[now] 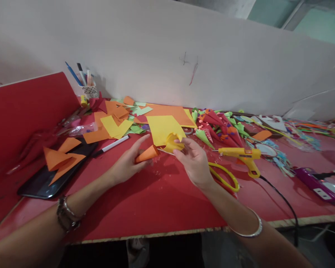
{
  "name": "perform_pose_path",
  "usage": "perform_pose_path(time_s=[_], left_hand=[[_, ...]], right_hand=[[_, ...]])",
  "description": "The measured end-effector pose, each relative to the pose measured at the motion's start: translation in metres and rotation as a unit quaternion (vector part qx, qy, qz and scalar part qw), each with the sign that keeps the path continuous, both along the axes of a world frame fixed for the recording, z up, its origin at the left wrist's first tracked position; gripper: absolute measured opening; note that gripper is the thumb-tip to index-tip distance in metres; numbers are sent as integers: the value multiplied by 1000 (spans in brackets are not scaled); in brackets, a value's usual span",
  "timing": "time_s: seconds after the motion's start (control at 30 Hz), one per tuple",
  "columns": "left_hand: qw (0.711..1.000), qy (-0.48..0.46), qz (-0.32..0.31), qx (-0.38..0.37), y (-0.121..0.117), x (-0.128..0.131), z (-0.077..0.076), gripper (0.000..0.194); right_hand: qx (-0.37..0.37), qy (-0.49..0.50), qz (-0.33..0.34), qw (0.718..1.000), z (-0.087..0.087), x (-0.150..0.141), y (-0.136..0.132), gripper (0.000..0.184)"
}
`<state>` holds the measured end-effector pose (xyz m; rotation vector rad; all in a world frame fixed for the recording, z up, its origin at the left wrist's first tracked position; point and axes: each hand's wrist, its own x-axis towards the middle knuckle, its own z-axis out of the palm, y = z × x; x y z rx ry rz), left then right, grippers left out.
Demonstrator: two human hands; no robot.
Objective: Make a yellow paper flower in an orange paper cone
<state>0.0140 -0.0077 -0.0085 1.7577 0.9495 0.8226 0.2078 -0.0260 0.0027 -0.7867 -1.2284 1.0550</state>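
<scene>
Orange paper roll, one: held above the red table, in front of the person; long axis nearly level, slanting up to the right; open end facing right, toward the yellow piece; other end toward the left palm, partly covered. Left hand: gripping the roll, one digit stretched out above it. Yellow paper piece, one: curled, edge scalloped, just beside the roll's open end, apart from it; long axis roughly left to right, its right end pinched. Right hand: thumb and fingers gripping this piece. Flat yellow sheet: behind the curled piece. Glue gun, yellow: lying right of the right hand, nozzle pointing left, handle toward the person. Yellow loop: between right forearm and glue gun. Marker, white: left of the hands, black end toward lower left. Red cones, several: heaped beyond the right hand.
</scene>
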Motion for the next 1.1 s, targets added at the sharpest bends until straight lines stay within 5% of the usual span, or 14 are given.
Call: perform_pose_path(time_s=[0.33, 1.1], left_hand=[[998, -35, -44, 27, -5, 4, 2, 66], [986, 97, 12, 133, -6, 4, 2, 68]], right_hand=[[45, -72, 23, 996, 4, -9, -10, 16], [143, -221, -3, 965, -2, -6, -10, 15]])
